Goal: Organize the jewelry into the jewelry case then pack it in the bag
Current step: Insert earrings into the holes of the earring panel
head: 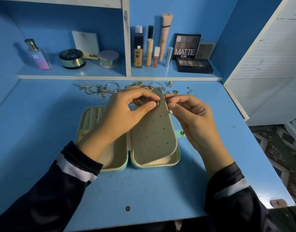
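Observation:
An open mint-green jewelry case [176, 158] with cream lining lies in the middle of the blue desk. Its perforated earring flap [154, 131] is lifted up from the right half. My left hand [125, 113] pinches a small gold earring [157, 103] against the flap's upper front. My right hand [192, 118] pinches something small at the flap's upper right edge; what it is I cannot tell. Ring rolls [92, 114] show in the case's left half, partly hidden by my left hand. Loose jewelry [102, 89] lies in a row behind the case.
A shelf behind the desk holds a perfume bottle [37, 54], powder jars [72, 59], foundation and lip tubes [149, 52], and eyeshadow palettes [194, 66]. Tiny studs [190, 91] lie at the back right. A white slatted panel [269, 64] borders the desk's right side.

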Demonstrator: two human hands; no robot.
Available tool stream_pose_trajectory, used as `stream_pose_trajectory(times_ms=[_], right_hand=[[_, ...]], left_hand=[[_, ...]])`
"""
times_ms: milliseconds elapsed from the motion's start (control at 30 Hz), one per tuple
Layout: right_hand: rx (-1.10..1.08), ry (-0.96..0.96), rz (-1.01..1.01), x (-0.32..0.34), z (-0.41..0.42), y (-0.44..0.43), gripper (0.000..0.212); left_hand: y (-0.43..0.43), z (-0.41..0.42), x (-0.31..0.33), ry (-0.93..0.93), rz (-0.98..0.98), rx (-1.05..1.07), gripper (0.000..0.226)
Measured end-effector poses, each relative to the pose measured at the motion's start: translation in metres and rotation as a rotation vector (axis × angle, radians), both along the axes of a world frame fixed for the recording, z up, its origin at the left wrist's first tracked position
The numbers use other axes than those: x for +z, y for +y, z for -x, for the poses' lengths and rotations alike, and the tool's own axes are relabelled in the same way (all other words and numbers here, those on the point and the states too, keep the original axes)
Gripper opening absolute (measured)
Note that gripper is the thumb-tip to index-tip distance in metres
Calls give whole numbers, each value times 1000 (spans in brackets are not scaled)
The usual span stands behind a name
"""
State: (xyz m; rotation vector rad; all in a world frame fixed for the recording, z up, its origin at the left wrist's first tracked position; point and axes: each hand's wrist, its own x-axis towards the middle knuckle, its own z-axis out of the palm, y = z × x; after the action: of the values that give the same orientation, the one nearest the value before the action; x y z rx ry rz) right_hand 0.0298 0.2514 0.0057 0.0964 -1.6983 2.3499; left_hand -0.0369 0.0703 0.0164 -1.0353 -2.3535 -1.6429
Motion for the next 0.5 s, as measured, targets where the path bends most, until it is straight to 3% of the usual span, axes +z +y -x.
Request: stream_pose_trajectory(times_ms=[233, 500], right_hand=[[19, -10, 67, 5, -3, -10, 9], [64, -8, 243, 8, -3, -28, 9]], left_hand=[[-7, 8, 3, 201, 23, -34, 23], [-18, 18, 9, 291, 57, -80, 31]])
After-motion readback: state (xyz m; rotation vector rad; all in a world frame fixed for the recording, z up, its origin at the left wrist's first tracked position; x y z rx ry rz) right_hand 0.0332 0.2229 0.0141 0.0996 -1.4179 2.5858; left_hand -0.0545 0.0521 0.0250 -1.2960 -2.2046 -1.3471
